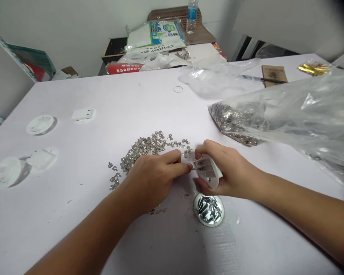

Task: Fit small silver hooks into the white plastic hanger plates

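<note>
My right hand (226, 170) grips a small white plastic housing (208, 170) with slots in its face, held just above the white table (160, 103). My left hand (153, 177) pinches a small metal clip (190, 166) at the housing's left edge. Behind my left hand lies a loose pile of several small silver metal clips (145, 149). A round shiny dish (208, 209) with metal pieces in it sits on the table just below my right hand.
A clear plastic bag of metal clips (237, 122) lies at the right, with more crumpled plastic (318, 110) over it. White round discs (40, 124) and white plastic parts (82, 114) lie at the left. Boxes, packets and a water bottle (191, 13) stand behind the table.
</note>
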